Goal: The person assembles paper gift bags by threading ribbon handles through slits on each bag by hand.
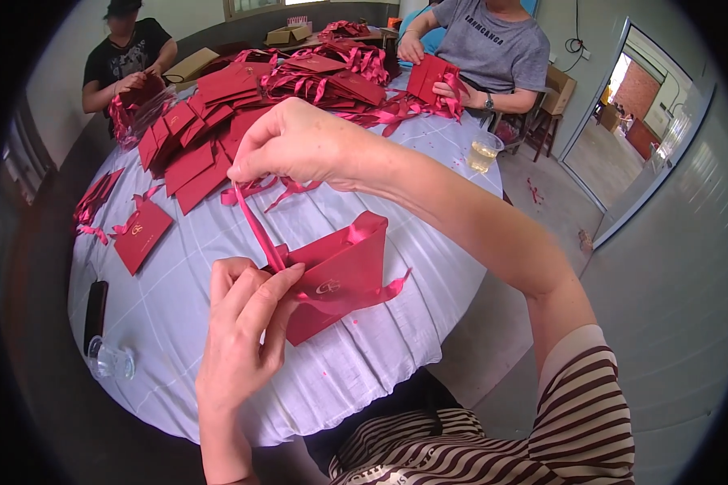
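Note:
A small red paper gift bag [344,279] with a pale printed emblem stands tilted on the table's near part. My left hand [247,319] is closed on its upper left corner, thumb and fingers pinching the edge where the ribbon comes out. Above it, my right hand [295,145] reaches across from the right and pinches the end of a dark pink satin ribbon [259,230]. That ribbon runs taut and slanting between both hands. Another ribbon tail [395,288] hangs loose at the bag's right side. My left fingers hide the ribbon's lower end.
A white cloth [412,194] covers the round table. Many red bags [198,158] with ribbons are heaped at its far side. A phone [95,311] and clear cup [109,360] lie left; another cup [483,152] stands right. Two people handle bags across the table.

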`<state>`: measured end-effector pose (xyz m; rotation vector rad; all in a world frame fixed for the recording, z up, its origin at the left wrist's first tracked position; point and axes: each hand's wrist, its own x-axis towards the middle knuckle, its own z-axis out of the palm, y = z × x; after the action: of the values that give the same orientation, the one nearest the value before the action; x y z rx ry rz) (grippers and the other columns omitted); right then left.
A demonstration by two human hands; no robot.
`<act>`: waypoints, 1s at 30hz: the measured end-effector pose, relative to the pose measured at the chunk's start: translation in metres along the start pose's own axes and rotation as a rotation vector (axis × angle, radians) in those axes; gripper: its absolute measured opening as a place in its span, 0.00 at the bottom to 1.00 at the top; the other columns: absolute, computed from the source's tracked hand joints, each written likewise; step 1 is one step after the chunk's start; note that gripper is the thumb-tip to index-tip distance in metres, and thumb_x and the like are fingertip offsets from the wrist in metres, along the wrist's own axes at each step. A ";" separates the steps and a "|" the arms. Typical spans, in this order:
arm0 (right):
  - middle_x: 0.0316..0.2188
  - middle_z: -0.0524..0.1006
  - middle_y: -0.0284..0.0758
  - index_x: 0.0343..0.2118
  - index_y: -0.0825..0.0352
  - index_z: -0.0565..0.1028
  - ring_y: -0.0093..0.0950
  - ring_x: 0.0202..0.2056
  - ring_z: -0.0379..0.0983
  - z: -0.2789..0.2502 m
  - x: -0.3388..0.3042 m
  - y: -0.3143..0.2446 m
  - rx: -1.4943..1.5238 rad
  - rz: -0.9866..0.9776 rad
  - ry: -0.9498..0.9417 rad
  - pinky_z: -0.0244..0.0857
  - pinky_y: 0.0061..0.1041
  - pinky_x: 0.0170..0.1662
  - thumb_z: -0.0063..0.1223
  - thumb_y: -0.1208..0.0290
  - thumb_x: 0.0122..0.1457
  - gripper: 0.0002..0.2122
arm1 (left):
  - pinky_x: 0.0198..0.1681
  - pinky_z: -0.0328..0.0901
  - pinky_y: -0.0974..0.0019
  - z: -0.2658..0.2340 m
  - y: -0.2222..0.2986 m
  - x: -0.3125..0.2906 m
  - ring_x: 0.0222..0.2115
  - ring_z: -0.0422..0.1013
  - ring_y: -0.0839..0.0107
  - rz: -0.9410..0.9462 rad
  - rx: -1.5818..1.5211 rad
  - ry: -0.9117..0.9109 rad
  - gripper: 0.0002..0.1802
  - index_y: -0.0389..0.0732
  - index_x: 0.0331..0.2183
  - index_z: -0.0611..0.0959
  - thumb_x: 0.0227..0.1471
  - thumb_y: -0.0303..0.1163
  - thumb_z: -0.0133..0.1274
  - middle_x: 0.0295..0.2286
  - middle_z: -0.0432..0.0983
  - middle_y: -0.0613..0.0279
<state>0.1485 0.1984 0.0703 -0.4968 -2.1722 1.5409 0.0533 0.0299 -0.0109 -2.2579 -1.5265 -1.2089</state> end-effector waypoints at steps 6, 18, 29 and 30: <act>0.21 0.77 0.29 0.27 0.69 0.79 0.11 0.15 0.59 0.001 0.008 0.008 0.074 -0.031 0.039 0.45 0.15 0.16 0.59 0.71 0.50 0.07 | 0.34 0.60 0.62 0.007 -0.003 0.000 0.30 0.61 0.61 -0.013 -0.010 0.042 0.20 0.36 0.37 0.79 0.35 0.16 0.59 0.22 0.66 0.61; 0.22 0.78 0.29 0.27 0.70 0.79 0.10 0.18 0.62 0.008 0.014 0.020 0.050 -0.113 0.048 0.46 0.13 0.16 0.58 0.70 0.52 0.07 | 0.31 0.60 0.64 0.008 -0.003 -0.001 0.31 0.61 0.62 -0.026 -0.002 0.070 0.18 0.37 0.33 0.79 0.34 0.15 0.59 0.22 0.66 0.61; 0.29 0.77 0.29 0.37 0.70 0.76 0.16 0.29 0.71 0.003 0.007 0.033 -0.318 -0.394 0.335 0.65 0.16 0.29 0.54 0.73 0.56 0.08 | 0.34 0.61 0.62 0.009 -0.015 -0.002 0.29 0.62 0.61 -0.127 0.012 0.150 0.13 0.36 0.31 0.78 0.38 0.17 0.58 0.22 0.68 0.60; 0.28 0.76 0.31 0.35 0.70 0.76 0.16 0.28 0.71 0.003 -0.007 0.031 -0.247 -0.480 0.349 0.66 0.17 0.29 0.54 0.75 0.56 0.06 | 0.34 0.60 0.64 0.008 -0.019 -0.004 0.29 0.62 0.62 -0.203 0.007 0.156 0.11 0.36 0.31 0.78 0.40 0.18 0.58 0.22 0.68 0.59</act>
<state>0.1542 0.2020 0.0385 -0.2631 -2.0201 0.8684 0.0411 0.0403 -0.0242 -1.9892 -1.7277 -1.3934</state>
